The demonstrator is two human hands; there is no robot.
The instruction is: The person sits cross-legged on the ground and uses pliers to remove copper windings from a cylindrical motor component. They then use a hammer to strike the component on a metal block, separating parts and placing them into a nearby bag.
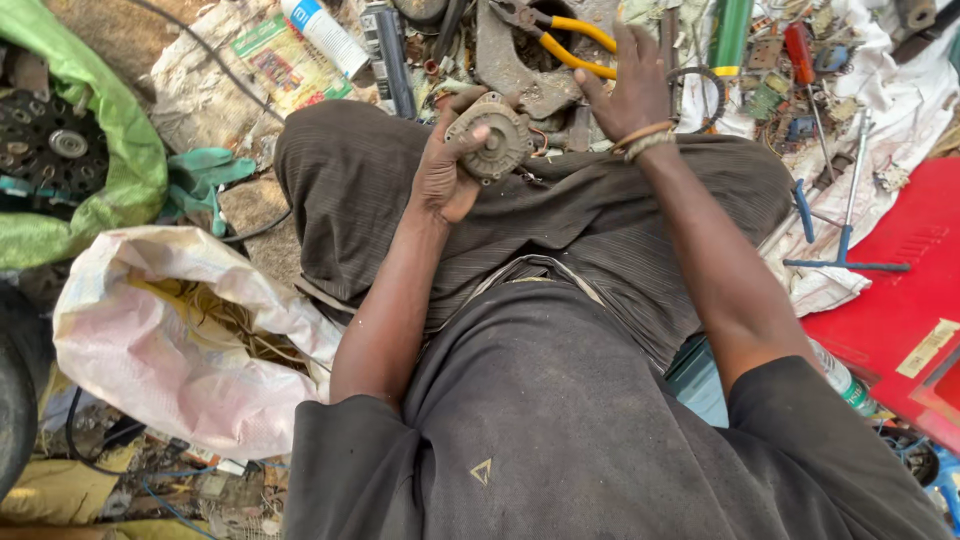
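The left hand (447,170) has a closed grip on a small round motor housing (490,137), a rusty disc-shaped part with a hub at its centre; the thumb lies across its face and the fingers wrap behind its rim, holding it just above the person's knee. The disc's flat face turns up toward the camera, so its axis points out of the palm and roughly toward the viewer. The right hand (625,85) is apart from the housing, on its right and a little beyond it, reaching with spread fingers into the tool clutter on the ground; its grip is open and I cannot tell that it has hold of anything. Its fingertips lie just beside the yellow-handled pliers (570,45), whose handles run slantwise toward the housing. So the left hand carries the part and the right is the nearer one to the pliers. A blue T-handle wrench (845,245) lies well apart on the white cloth (900,100), far right.
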